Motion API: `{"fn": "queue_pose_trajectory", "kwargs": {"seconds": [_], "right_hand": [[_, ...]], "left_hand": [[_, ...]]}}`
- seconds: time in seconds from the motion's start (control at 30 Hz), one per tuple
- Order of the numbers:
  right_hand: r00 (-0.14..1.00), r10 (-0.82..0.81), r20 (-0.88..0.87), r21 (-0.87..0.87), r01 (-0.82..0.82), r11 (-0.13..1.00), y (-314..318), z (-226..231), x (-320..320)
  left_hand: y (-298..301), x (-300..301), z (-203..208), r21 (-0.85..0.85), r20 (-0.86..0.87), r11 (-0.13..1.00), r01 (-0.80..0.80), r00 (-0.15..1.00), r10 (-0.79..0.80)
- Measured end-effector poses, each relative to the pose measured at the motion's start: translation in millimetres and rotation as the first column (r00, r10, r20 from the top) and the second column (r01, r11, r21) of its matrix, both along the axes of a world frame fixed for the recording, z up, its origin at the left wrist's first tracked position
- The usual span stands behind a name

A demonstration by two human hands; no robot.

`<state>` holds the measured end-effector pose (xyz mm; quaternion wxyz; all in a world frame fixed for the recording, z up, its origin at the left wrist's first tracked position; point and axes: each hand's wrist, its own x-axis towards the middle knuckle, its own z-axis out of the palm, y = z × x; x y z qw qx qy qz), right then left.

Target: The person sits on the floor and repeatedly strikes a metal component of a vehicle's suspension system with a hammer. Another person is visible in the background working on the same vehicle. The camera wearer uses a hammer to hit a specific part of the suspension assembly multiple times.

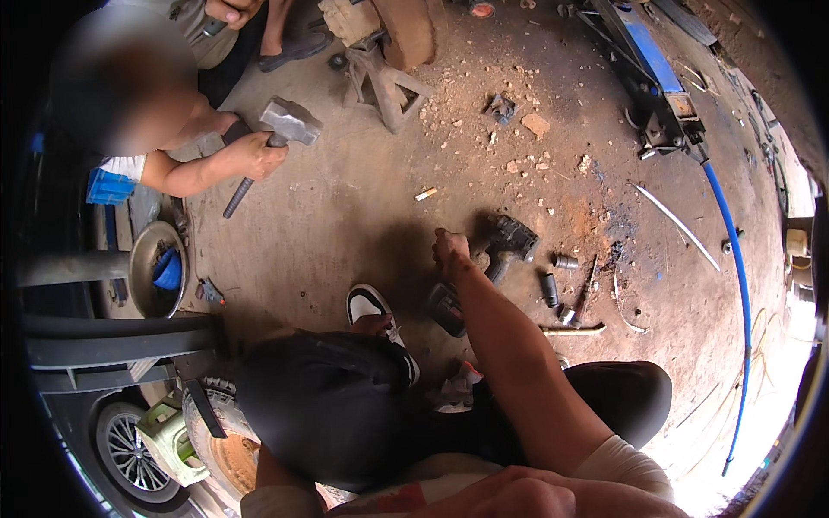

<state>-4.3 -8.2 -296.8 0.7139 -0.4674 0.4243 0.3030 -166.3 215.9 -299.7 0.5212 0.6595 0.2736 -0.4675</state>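
Note:
My right hand reaches forward low over the floor, its fingers curled closed; what they hold, if anything, is hidden. Just beside it lies a dark cordless impact wrench, its battery toward me, partly behind my forearm. My left forearm passes behind my dark-clad knee. A patch of skin shows by my black and white shoe; I cannot tell whether it is my left hand or my ankle. At the upper left another person's hand grips a sledgehammer by its handle.
Right of the wrench lie black sockets and a bent rod. A cigarette and rusty crumbs litter the floor. A jack stand stands ahead, a blue-handled floor jack at right. At left are a metal bowl and car bodywork.

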Motion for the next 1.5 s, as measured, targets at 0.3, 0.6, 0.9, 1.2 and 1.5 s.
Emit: {"fn": "queue_pose_trajectory", "kwargs": {"seconds": [0.3,0.6,0.9,1.2,1.5], "right_hand": [[1.0,-0.003,-0.027,-0.034,0.002,0.999,0,-14,2],[0.997,0.068,-0.031,-0.037,-0.069,0.997,1,-8,3],[0.983,0.185,-0.012,-0.065,-0.185,0.981,3,-3,1],[0.975,0.224,0.002,-0.064,-0.223,0.973,4,-3,0],[0.978,0.21,-0.017,-0.083,-0.211,0.974,5,-3,2]], "left_hand": [[1,-12,-35,0.073,0.519,0.97,0.23,0.822,-0.234],[-11,-11,-42,0.159,0.323,0.978,0.137,0.929,-0.183],[-13,-1,-6,0.007,0.175,0.995,0.1,0.98,-0.1],[-3,-8,-19,0.038,0.537,0.947,0.32,0.792,-0.29],[-13,3,10,-0.194,0.073,0.973,-0.128,0.987,0.144]]}}
